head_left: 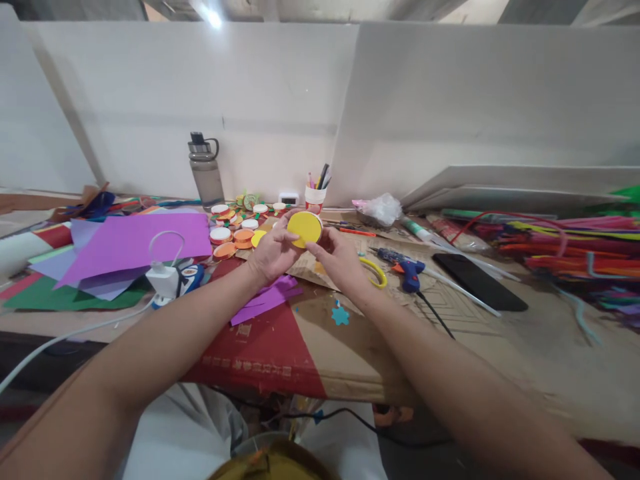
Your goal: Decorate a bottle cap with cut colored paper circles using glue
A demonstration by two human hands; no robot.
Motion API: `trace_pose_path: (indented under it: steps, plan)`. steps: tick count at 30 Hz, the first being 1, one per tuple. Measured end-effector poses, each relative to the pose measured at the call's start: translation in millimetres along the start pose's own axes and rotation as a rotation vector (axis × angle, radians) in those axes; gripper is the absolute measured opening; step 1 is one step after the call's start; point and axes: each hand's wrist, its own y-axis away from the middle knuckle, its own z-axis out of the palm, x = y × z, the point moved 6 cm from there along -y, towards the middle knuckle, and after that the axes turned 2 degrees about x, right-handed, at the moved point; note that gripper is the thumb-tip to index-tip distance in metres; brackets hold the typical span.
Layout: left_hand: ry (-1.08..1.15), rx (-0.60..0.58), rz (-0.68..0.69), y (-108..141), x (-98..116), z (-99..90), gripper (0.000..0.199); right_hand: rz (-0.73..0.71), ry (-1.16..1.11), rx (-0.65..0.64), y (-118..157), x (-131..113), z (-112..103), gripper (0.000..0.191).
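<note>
A round yellow disc with a pale rim (305,229) is held up over the middle of the table. My left hand (277,250) grips it from the left, thumb on its face. From the right, my right hand (338,257) pinches its lower edge between thumb and fingers. Behind and left of my left hand lie several round white and orange discs (244,238). Purple paper strips (267,300) rest below my left hand. A yellow tape ring (374,272) sits just right of my right hand, and a small blue flower-like cutout (341,315) is nearer the front.
Purple paper sheets (145,243), a white charger (164,280) and a grey bottle (206,173) are at left. A pen cup (315,196) stands behind my hands. To the right are a blue glue gun (411,273), a black phone (479,281) and colourful pipe cleaners (590,257).
</note>
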Motion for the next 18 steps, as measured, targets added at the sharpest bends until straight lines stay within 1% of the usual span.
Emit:
trace_pose_path:
  steps: [2, 4, 6, 8, 10, 14, 18]
  plan:
    - [-0.015, -0.015, -0.031, 0, -2, -1.0, 0.062, -0.019, 0.036, 0.035, 1, -4, -2, 0.019]
    - [-0.042, -0.022, -0.03, 0, -3, -2.6, 0.06, -0.047, 0.084, 0.068, 2, -9, -5, 0.017]
    - [-0.077, -0.024, -0.031, 0, -5, -4.9, 0.049, -0.067, 0.123, 0.086, 2, -12, -8, 0.015]
    - [-0.113, -0.011, -0.038, -1, -7, -8.9, 0.034, -0.072, 0.16, 0.09, 2, -13, -10, 0.013]
    - [-0.145, 0.009, -0.046, -3, -9, -14.0, 0.026, -0.079, 0.209, 0.095, 2, -14, -11, 0.013]
    - [-0.174, 0.034, -0.036, -7, -11, -21.0, 0.028, -0.123, 0.281, 0.121, 5, -19, -11, 0.015]
    - [-0.175, 0.033, -0.013, -5, -10, -18.8, 0.034, -0.108, 0.2, 0.118, 6, -16, -10, 0.029]
